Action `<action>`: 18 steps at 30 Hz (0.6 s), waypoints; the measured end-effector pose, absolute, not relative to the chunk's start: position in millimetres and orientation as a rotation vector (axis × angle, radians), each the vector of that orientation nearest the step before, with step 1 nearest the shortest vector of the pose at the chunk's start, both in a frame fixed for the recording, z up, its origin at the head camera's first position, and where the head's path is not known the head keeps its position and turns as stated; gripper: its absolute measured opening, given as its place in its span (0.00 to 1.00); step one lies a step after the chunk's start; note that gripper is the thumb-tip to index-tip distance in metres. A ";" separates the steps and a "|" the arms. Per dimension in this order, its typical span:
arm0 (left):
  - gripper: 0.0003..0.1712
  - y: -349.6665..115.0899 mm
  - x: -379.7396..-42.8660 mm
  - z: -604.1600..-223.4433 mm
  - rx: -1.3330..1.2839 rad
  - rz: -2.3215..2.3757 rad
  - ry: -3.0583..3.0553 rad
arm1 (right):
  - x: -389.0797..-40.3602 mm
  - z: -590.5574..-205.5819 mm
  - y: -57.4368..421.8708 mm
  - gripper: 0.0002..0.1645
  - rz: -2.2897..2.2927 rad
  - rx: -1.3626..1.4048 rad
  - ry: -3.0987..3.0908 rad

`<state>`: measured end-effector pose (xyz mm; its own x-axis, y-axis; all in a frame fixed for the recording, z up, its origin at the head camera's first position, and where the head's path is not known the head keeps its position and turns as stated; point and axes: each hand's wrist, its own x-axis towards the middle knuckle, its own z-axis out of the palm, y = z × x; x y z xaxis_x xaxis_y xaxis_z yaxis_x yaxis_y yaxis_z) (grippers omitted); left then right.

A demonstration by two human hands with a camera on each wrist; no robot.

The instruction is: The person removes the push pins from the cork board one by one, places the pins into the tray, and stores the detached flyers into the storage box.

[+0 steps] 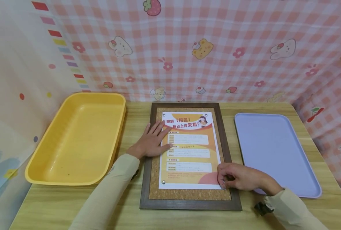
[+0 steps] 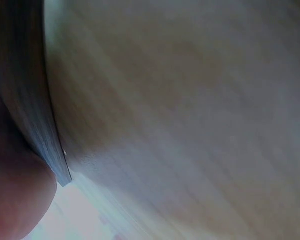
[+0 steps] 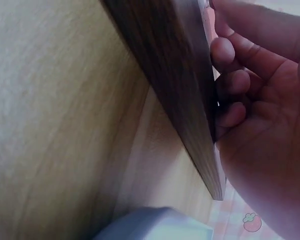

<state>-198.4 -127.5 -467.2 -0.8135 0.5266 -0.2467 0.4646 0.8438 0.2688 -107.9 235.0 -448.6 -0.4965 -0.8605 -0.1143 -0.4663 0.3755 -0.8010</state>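
Note:
A printed poster point(image 1: 189, 153) in orange and white lies on a cork board point(image 1: 187, 194) with a dark wooden frame point(image 1: 191, 204). Silver thumbtacks point(image 1: 163, 182) show at its two top corners and lower left one. My left hand point(image 1: 153, 140) rests with spread fingers across the poster's left side and the frame. At the lower right corner, my right hand point(image 1: 240, 176) has its fingers curled, thumb and forefinger pinching what looks like a small shiny thumbtack, mostly hidden by the fingers. In the right wrist view, the other fingers point(image 3: 232, 82) curl against the frame's side.
A deep yellow tray point(image 1: 113, 159) stands on the wooden table point(image 1: 124, 207) to the left. On the right lies a flat lilac tray point(image 1: 269, 150), close to my right forearm. A pink checked cloth point(image 1: 176, 48) hangs behind the table.

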 end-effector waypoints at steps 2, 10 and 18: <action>0.44 -127.3 -198.2 -466.4 0.751 0.280 2.709 | -107.7 -449.7 236.4 0.09 -1.015 -1.131 2.083; 0.44 -127.4 -197.3 -466.0 0.755 0.306 2.716 | -108.9 -454.0 240.9 0.05 -1.204 -1.062 1.967; 0.44 -127.4 -198.4 -467.4 0.766 0.298 2.712 | -113.4 -456.5 245.4 0.04 -1.293 -0.952 1.886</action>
<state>-198.4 -127.4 -467.4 -0.8104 0.5369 -0.2343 0.4732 0.8358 0.2785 -113.4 245.4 -456.5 -0.5229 -0.8451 -0.1115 -0.2006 0.2491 -0.9475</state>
